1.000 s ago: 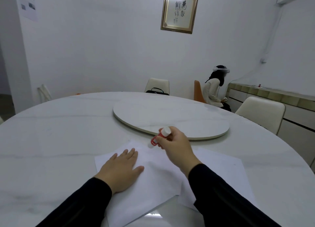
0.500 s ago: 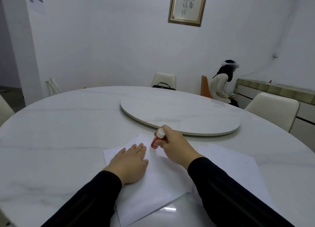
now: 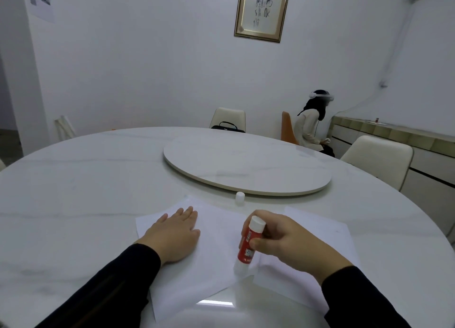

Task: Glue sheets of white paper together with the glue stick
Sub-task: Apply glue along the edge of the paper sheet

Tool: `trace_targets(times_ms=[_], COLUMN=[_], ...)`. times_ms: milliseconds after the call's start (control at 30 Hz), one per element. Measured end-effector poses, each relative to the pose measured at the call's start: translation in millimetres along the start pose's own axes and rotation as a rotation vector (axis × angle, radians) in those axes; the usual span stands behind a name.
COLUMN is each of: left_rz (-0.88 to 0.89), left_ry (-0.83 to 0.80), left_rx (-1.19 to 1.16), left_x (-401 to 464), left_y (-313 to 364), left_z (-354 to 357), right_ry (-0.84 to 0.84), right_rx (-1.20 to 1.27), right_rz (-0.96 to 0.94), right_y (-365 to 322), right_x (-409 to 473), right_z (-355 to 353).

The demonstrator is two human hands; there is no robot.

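Nearer now, our right hand point(image 3: 283, 239) is gripping the glue stick point(image 3: 247, 246) on the paper point(image 3: 211, 261); our left hand point(image 3: 174, 234) is pressing flat, fingers straight.

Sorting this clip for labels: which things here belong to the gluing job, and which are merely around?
Job:
- red-and-white glue stick, gripped by the right hand, tip down on paper
- top white paper sheet, pressed flat by the left hand
- second white paper sheet beneath
- small white glue cap

Around:
- round marble turntable
- black handbag
- framed calligraphy
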State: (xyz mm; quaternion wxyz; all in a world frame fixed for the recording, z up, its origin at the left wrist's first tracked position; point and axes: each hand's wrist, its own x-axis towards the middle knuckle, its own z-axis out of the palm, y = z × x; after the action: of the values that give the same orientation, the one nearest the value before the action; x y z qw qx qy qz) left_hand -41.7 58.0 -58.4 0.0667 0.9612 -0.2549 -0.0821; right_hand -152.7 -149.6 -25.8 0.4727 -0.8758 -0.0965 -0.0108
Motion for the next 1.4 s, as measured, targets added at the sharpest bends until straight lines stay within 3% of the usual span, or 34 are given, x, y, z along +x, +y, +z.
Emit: trace_targets(times_ms=[100, 233, 300, 433, 567, 633, 733, 800, 900, 967, 1167, 1400], left_rz=[-0.007, 0.12, 0.112, -0.082, 0.041, 0.089, -0.005, -0.042, 0.043, 0.101, 0.119, 0.123], left_ry=[-0.028, -0.21, -0.202, -0.019, -0.153, -0.148, 0.01, -0.028, -0.108, -0.075, 0.005, -0.003], left_rx=[0.006, 0.078, 0.119, 0.215, 0.058, -0.008, 0.006, 0.043, 0.012, -0.036, -0.022, -0.024], left_x=[-1, -2, 2, 8, 1, 1, 9, 8, 2, 0, 2, 2], left_y=[2, 2, -1, 6, 6, 4, 11, 16, 17, 18, 19, 21], left_z=[-2, -29, -38, -17, -21, -29, -13, -4, -10, -10, 5, 4], right_ry=[0.038, 0.389, 0.469, 0.532, 0.541, 0.534, 0.538, 0.573, 0.675, 0.705, 0.566, 0.448], right_rx=[0.4, 0.904, 0.959, 0.967, 0.982, 0.975, 0.96, 0.906, 0.661, 0.465, 0.08, -0.028], right_rz=[-0.041, -0.059, -0.049, -0.013, -0.023, -0.036, -0.006, 0.004, 0.015, 0.017, 0.053, 0.108], right_y=[9, 24, 26, 25, 26, 26, 24, 20, 14, 5, -9, 1], right_x=[-6, -3, 0, 1, 2, 2, 1, 0, 2, 10, 57, 91], right_z=[-5, -12, -13, -12, -12, -10, -9, -5, 0, 2, 17, 35])
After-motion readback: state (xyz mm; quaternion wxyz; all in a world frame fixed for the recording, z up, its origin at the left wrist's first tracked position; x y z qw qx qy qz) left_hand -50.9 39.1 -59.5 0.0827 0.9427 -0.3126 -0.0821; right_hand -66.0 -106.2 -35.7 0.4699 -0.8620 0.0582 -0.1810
